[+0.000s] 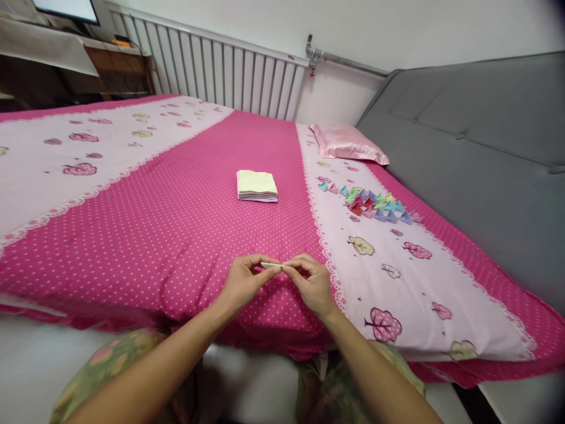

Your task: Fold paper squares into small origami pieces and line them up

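Note:
Near the bed's front edge, my left hand (243,281) and my right hand (311,282) pinch a small, pale, folded strip of paper (271,265) between their fingertips. Both hands are closed on it, just above the pink dotted bedsheet (176,235). Farther back on the sheet lies a stack of pale yellow paper squares (256,185). To the right lies a cluster of several small folded paper pieces (375,205) in green, blue, red and pink.
A pink satin pillow (346,143) lies at the head of the bed by the grey padded headboard (477,159). A white radiator (220,70) runs along the far wall. A wooden desk with a monitor (66,47) stands at the far left.

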{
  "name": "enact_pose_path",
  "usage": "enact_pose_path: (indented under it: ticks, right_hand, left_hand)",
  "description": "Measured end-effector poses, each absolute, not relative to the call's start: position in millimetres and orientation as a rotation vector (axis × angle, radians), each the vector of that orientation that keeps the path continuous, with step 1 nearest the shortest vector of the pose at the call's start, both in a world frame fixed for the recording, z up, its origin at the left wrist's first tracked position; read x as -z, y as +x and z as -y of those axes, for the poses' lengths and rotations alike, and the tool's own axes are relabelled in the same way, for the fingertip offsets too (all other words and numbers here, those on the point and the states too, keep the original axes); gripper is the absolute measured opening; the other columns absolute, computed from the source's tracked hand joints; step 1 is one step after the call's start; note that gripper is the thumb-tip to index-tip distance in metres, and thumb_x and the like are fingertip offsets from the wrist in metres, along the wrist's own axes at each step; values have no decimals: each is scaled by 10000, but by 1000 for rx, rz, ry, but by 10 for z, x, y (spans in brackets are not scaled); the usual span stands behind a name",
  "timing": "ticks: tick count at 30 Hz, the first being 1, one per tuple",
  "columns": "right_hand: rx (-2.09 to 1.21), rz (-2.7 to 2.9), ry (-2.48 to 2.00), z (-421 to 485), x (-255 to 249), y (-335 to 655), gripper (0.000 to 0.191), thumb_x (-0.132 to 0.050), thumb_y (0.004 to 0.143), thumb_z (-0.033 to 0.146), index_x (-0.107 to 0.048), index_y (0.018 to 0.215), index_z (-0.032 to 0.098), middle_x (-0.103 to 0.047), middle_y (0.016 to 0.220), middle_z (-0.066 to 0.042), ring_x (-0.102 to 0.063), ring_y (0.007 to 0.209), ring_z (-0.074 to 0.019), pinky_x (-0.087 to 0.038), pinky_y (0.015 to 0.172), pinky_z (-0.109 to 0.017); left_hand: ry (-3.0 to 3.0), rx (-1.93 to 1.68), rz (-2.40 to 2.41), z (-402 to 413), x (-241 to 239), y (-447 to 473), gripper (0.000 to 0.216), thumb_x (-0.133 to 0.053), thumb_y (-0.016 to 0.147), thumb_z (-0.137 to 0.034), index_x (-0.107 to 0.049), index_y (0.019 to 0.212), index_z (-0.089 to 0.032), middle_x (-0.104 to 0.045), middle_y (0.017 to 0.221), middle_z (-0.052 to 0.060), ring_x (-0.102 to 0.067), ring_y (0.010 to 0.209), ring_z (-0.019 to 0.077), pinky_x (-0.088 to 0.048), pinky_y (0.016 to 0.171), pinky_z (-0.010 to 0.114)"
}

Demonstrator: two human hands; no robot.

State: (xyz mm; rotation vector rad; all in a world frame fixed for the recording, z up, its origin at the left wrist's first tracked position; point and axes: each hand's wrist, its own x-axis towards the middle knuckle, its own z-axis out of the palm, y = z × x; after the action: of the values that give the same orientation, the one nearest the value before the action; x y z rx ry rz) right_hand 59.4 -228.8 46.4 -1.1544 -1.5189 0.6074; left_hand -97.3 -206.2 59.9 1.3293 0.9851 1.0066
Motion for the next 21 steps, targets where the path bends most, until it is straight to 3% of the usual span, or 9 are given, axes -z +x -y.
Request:
enact_pose_path:
  ticks: [6,21]
  right_hand:
    - [-628,1542,-1135,2300,-468,588,84,-623,765,262,-693,767,215,-627,709,-15,-578,659,-133,-457,607,-253]
    - [-654,1503,-1130,2287,-436,579,76,-658,727,271,-688,742,203,-631,689,-16,-575,638,-135,-448,592,-255]
  left_hand:
    - [1349,-1030,-1014,2075,-609,-984,180,-717,621,-301,-703,721,-151,-688,692,43,-596,634,136,-459,604,229]
    - [1360,-1049,-1008,2056,-585,-998,130,-723,617,-257,-713,709,-167,-694,663,22,-590,594,125,-438,573,211]
